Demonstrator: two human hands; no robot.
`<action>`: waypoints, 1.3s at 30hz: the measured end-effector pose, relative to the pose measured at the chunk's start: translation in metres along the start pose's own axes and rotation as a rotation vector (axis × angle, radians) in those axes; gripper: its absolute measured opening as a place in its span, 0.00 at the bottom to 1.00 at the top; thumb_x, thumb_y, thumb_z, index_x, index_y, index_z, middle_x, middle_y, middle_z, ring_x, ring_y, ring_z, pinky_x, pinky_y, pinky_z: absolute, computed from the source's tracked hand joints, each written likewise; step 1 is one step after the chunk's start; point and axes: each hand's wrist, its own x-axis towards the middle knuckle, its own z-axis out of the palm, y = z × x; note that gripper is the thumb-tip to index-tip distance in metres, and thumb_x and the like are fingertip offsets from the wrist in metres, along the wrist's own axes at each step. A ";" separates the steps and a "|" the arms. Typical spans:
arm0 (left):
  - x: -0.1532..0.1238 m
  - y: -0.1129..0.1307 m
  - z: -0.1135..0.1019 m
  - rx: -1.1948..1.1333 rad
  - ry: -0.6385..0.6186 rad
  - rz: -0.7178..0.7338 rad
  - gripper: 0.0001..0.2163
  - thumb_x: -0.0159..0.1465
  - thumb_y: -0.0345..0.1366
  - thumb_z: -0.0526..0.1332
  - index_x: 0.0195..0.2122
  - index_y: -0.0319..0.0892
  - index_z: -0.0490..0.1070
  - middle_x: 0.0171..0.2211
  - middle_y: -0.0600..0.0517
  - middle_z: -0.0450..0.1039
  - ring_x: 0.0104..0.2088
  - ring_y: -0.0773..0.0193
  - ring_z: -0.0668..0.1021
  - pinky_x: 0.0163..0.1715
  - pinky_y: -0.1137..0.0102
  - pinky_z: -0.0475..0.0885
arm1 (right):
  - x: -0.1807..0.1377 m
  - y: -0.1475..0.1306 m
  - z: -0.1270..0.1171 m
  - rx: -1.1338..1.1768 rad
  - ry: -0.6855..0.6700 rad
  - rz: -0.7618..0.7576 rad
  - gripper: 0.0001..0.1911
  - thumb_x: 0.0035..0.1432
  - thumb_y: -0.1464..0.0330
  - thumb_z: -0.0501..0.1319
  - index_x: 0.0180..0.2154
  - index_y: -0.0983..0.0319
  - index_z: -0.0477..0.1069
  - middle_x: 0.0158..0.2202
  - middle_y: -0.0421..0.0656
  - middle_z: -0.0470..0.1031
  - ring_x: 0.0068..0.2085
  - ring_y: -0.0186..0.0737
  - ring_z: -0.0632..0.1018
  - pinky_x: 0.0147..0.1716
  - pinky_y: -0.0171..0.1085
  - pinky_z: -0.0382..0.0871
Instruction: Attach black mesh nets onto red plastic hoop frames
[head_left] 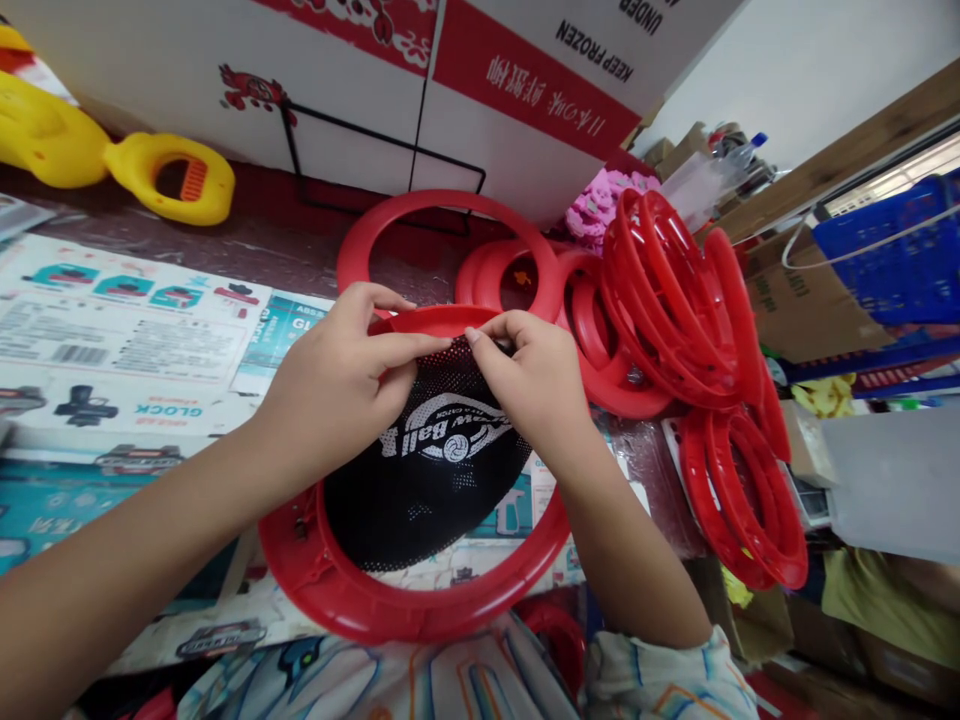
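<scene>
A red plastic ring (420, 615) lies in front of my body, its near side close to my shirt. Black mesh fabric (427, 500) with white "Ball" lettering hangs across the ring's opening, and its lower right edge is loose from the rim. At the far rim, my left hand (341, 370) grips the ring, with one digit stretched along the mesh's upper edge. Close by, my right hand (529, 375) pinches the mesh edge against that same rim. The fingers' undersides are hidden.
Several red rings (675, 300) are stacked on the right, and a larger ring (442, 200) lies beyond my hands. A yellow plastic toy (180, 180) sits at the far left. Printed cardboard (142, 330) covers the table; a white carton (360, 110) stands behind.
</scene>
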 end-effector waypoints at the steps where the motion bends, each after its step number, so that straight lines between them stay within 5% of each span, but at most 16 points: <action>1: 0.000 0.001 0.000 0.012 -0.004 0.000 0.16 0.65 0.31 0.53 0.42 0.47 0.81 0.48 0.44 0.67 0.45 0.54 0.76 0.50 0.54 0.74 | 0.001 -0.001 0.000 -0.021 -0.002 0.000 0.10 0.62 0.68 0.61 0.28 0.62 0.73 0.25 0.39 0.75 0.27 0.35 0.72 0.31 0.35 0.63; 13: 0.002 0.002 -0.004 0.162 -0.105 0.022 0.18 0.66 0.34 0.51 0.48 0.45 0.80 0.50 0.40 0.65 0.43 0.51 0.76 0.41 0.57 0.75 | -0.003 -0.003 0.001 -0.316 -0.059 -0.071 0.10 0.66 0.68 0.59 0.32 0.63 0.74 0.33 0.46 0.80 0.35 0.42 0.77 0.36 0.38 0.63; 19: 0.006 0.003 -0.009 0.081 -0.084 -0.050 0.22 0.67 0.38 0.51 0.61 0.42 0.70 0.46 0.42 0.66 0.41 0.55 0.75 0.44 0.59 0.73 | -0.012 0.010 0.001 0.033 -0.034 -0.029 0.05 0.64 0.68 0.62 0.35 0.61 0.76 0.34 0.42 0.80 0.35 0.38 0.78 0.38 0.37 0.68; 22: 0.017 0.000 -0.015 0.126 -0.141 -0.158 0.26 0.65 0.45 0.54 0.64 0.51 0.65 0.42 0.47 0.66 0.36 0.56 0.76 0.46 0.58 0.73 | -0.015 0.014 0.004 0.156 -0.006 -0.010 0.04 0.62 0.67 0.64 0.38 0.60 0.77 0.35 0.41 0.80 0.36 0.38 0.79 0.39 0.37 0.70; 24: 0.030 -0.003 -0.018 0.192 -0.224 -0.239 0.25 0.64 0.49 0.54 0.62 0.55 0.68 0.40 0.47 0.68 0.34 0.54 0.76 0.45 0.55 0.73 | -0.016 0.015 0.007 0.175 0.032 -0.008 0.05 0.61 0.68 0.64 0.39 0.61 0.77 0.35 0.42 0.80 0.37 0.38 0.79 0.40 0.37 0.71; 27: 0.050 -0.002 -0.019 0.225 -0.338 -0.229 0.21 0.66 0.47 0.49 0.47 0.48 0.78 0.37 0.45 0.72 0.36 0.49 0.77 0.42 0.54 0.72 | -0.016 0.014 0.009 0.200 0.059 0.013 0.05 0.60 0.69 0.65 0.39 0.61 0.78 0.34 0.42 0.80 0.36 0.38 0.78 0.39 0.37 0.71; 30: 0.061 0.004 -0.017 0.212 -0.361 -0.234 0.18 0.65 0.42 0.47 0.34 0.43 0.76 0.32 0.45 0.74 0.34 0.49 0.76 0.35 0.58 0.71 | -0.017 0.012 0.008 0.209 0.070 0.017 0.05 0.60 0.69 0.65 0.39 0.62 0.78 0.34 0.41 0.80 0.35 0.37 0.78 0.39 0.36 0.71; 35: 0.059 0.010 -0.021 -0.044 -0.399 -0.342 0.15 0.64 0.47 0.53 0.46 0.50 0.73 0.38 0.53 0.78 0.36 0.55 0.78 0.33 0.63 0.68 | -0.020 0.009 0.001 0.189 0.096 -0.029 0.05 0.61 0.69 0.64 0.35 0.60 0.79 0.32 0.39 0.80 0.33 0.35 0.77 0.38 0.35 0.70; 39: 0.056 0.016 -0.028 -0.141 -0.451 -0.274 0.13 0.62 0.48 0.55 0.40 0.51 0.76 0.36 0.56 0.78 0.35 0.58 0.78 0.35 0.64 0.68 | -0.022 0.004 -0.010 0.147 0.109 -0.051 0.06 0.62 0.69 0.63 0.33 0.60 0.79 0.31 0.39 0.80 0.32 0.36 0.77 0.37 0.35 0.69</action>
